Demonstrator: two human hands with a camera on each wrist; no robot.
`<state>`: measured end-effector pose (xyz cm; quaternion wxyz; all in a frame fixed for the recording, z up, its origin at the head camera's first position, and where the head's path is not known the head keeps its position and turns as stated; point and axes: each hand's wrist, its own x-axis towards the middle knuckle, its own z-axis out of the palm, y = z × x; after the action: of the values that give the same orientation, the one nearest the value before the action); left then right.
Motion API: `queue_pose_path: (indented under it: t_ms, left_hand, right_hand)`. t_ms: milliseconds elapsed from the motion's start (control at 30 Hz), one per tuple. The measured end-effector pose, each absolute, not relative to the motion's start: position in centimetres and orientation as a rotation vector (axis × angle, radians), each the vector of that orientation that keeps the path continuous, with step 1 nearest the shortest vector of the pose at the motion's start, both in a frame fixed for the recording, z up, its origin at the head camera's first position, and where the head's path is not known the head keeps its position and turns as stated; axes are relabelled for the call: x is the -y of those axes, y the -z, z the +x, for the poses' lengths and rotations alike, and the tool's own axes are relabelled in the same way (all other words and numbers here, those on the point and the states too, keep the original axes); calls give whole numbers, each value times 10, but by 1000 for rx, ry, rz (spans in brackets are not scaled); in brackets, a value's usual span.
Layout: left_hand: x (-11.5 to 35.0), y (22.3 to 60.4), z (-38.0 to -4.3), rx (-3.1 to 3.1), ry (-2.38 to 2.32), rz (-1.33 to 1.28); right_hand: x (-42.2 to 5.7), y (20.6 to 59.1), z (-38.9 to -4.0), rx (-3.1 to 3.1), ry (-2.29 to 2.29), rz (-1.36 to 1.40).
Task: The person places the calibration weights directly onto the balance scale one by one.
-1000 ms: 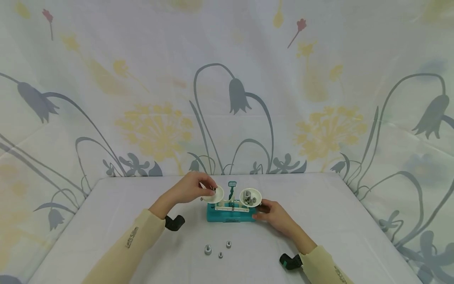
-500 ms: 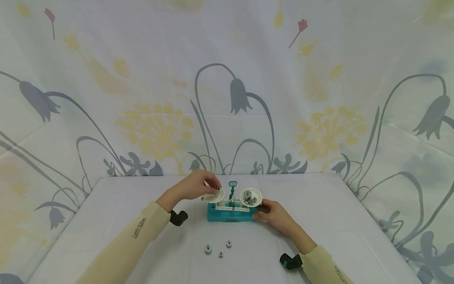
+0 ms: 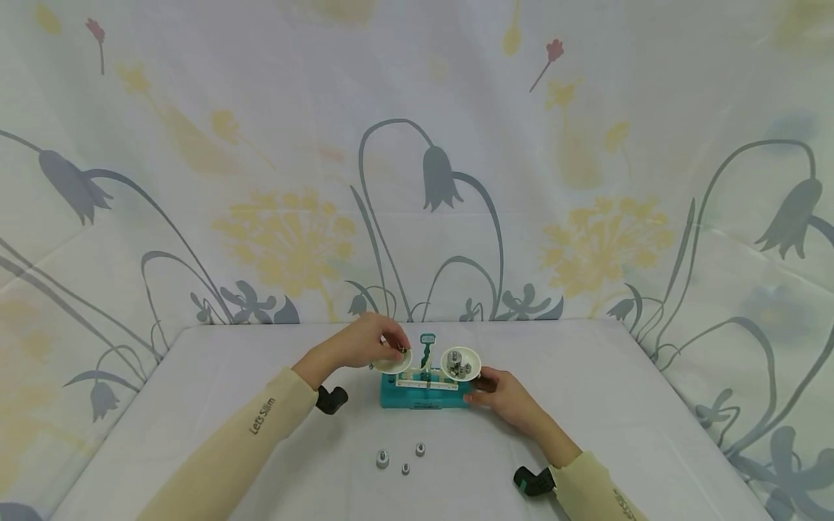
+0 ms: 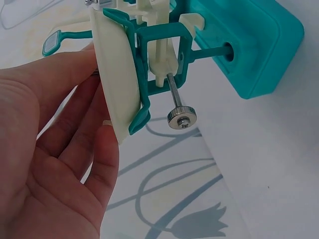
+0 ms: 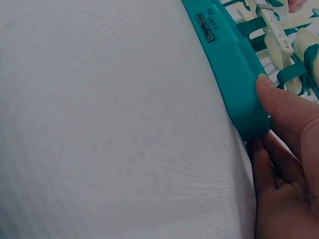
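A small balance scale with a teal base point(image 3: 423, 398) and two white pans stands on the white-covered table. My left hand point(image 3: 358, 344) is over the left pan point(image 3: 392, 367), thumb and fingers pinching a small metal weight point(image 3: 403, 350). In the left wrist view the pan point(image 4: 117, 74) hides most of the fingertips, and its rim meets the little finger. Several silver weights point(image 3: 456, 360) sit on the right pan point(image 3: 476, 362). At the base's right end my right hand point(image 3: 511, 399) grips it, the thumb on top in the right wrist view and fingers around the end.
Three loose silver weights lie in front of the scale: a larger one point(image 3: 382, 459), a medium one point(image 3: 420, 449) and a small one point(image 3: 405, 469). A knurled adjusting nut point(image 4: 181, 118) sticks out beside the left pan. A flower-printed curtain point(image 3: 430, 239) hangs behind the table.
My left hand has moved a little to the right and lower over the left pan, with the weight between its fingers. The right hand has stayed on the base.
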<state>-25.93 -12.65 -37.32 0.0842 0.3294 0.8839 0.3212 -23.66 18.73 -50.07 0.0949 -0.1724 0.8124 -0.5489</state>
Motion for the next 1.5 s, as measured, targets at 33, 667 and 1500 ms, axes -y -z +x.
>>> queue_pose_path:
  t_ms: [33,667,1500]
  left_hand:
    - [127,373,-260,-2635,-957,986]
    - [127,369,-256,-2626,-983,972]
    - [144,368,-240,-2622,-1097,1003]
  right_hand:
    - [-187,501,-236,-2405,1629,-512]
    - [-187,499,-236,-2404,1644,-508]
    - [-186,499,-236,-2426,1620,-496]
